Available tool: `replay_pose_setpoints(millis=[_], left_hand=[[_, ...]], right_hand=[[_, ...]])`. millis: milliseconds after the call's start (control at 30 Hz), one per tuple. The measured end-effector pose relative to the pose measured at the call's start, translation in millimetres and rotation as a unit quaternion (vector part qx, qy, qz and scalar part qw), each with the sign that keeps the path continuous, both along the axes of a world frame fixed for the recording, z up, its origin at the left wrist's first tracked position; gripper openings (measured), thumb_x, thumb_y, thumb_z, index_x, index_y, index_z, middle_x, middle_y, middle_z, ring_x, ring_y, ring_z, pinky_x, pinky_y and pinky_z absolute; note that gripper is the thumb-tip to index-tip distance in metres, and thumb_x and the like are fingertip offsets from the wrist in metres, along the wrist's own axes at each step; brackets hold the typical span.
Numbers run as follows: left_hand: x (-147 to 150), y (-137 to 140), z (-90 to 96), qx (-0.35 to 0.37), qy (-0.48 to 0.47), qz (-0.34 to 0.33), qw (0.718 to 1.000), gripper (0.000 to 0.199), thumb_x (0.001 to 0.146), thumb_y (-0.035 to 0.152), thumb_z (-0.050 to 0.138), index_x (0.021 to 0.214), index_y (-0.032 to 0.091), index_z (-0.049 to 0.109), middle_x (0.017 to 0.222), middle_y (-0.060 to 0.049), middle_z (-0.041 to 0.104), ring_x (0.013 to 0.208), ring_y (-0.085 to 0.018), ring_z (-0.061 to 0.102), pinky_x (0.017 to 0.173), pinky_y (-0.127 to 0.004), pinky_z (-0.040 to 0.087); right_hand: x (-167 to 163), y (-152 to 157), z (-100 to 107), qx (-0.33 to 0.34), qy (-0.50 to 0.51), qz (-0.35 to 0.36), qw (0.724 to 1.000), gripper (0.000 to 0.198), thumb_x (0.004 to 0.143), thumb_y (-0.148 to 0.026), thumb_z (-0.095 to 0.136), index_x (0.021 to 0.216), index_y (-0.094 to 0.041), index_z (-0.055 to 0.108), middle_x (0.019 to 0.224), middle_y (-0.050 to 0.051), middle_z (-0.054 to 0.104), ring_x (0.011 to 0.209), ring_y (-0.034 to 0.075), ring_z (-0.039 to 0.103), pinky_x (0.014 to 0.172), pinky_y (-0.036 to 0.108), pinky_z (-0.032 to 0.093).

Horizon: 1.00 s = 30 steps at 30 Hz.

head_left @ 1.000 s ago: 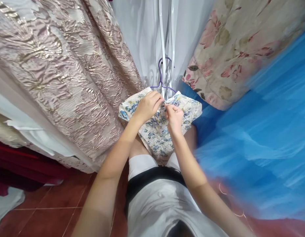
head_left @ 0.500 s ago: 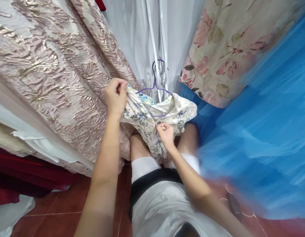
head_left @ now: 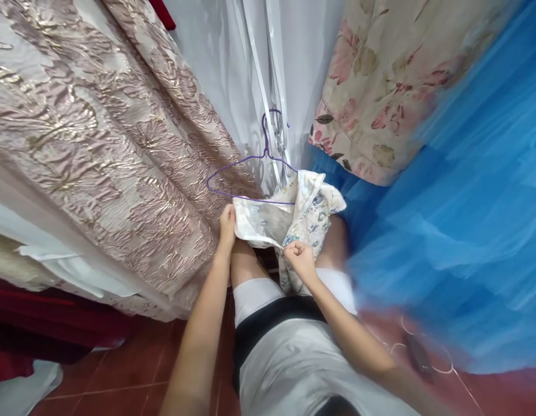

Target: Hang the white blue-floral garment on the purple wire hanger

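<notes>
A white garment with a blue floral print (head_left: 313, 216) hangs by its right shoulder from a purple hanger (head_left: 233, 167). The hanger's left arm is bare. My left hand (head_left: 227, 224) is closed on the garment's left edge, just below that bare arm. Lower down and to the right, my right hand (head_left: 300, 257) pinches the front edge of the cloth. Between the two hands the pale inner side of the fabric is spread out. The lower part of the garment hangs over my lap, partly hidden by my right hand.
Pink and gold brocade cloth (head_left: 121, 133) hangs on the left, with dark red fabric (head_left: 43, 318) below it. White straps (head_left: 274, 58) hang behind the hanger. On the right are floral cloth (head_left: 380, 86) and blue tulle (head_left: 458, 231). A dark object (head_left: 419, 352) lies on the red tiled floor (head_left: 121, 375).
The garment's left shoulder has come off the hanger, baring that arm. My left hand has moved down and right with the cloth; my right hand has moved slightly lower.
</notes>
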<state>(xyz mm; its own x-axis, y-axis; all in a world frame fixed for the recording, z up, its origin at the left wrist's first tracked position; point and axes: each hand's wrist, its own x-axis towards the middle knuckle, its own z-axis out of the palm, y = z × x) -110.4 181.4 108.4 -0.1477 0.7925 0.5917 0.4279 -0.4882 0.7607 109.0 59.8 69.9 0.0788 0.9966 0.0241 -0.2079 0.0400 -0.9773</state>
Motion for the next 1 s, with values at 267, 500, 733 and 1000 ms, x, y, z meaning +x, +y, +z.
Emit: replay_pose_setpoints(millis=[267, 500, 733, 1000], left_hand=[[88, -71, 3.9, -0.056, 0.097, -0.155, 0.982, 0.027, 0.1, 0.04, 0.048, 0.089, 0.019, 0.062, 0.078, -0.001, 0.063, 0.072, -0.014, 0.058, 0.069, -0.023, 0.045], [113, -95, 40.4, -0.056, 0.15, -0.203, 0.966, 0.023, 0.101, 0.035, 0.049, 0.09, 0.02, 0.063, 0.077, 0.001, 0.063, 0.07, -0.013, 0.059, 0.07, -0.023, 0.046], [99, -123, -14.2, -0.202, 0.075, -0.414, 0.885, 0.054, 0.096, 0.067, 0.046, 0.098, 0.018, 0.068, 0.09, -0.009, 0.07, 0.083, -0.021, 0.066, 0.077, -0.03, 0.056], [74, -120, -29.2, -0.235, 0.141, -0.294, 0.916, 0.03, 0.087, 0.043, 0.067, 0.084, 0.014, 0.072, 0.077, -0.002, 0.068, 0.072, -0.017, 0.056, 0.07, -0.026, 0.049]], right_hand=[[25, -1, -27, -0.003, -0.115, 0.035, 0.993, 0.01, 0.065, -0.027, 0.062, 0.07, -0.019, 0.065, 0.056, -0.002, 0.058, 0.053, 0.013, 0.047, 0.055, 0.026, 0.037], [56, -12, 22, 0.062, -0.005, 0.218, 0.974, 0.029, 0.086, -0.046, 0.057, 0.082, -0.02, 0.069, 0.078, 0.005, 0.066, 0.073, 0.019, 0.056, 0.068, 0.029, 0.044], [82, -33, 54, 0.116, -0.103, 0.266, 0.951, 0.032, 0.093, -0.049, 0.062, 0.086, -0.019, 0.07, 0.08, 0.004, 0.067, 0.071, 0.018, 0.058, 0.066, 0.029, 0.046], [155, -18, 87, 0.251, -0.271, -0.052, 0.928, 0.018, 0.09, -0.034, 0.06, 0.077, -0.021, 0.066, 0.072, 0.001, 0.06, 0.066, 0.017, 0.053, 0.06, 0.027, 0.043]])
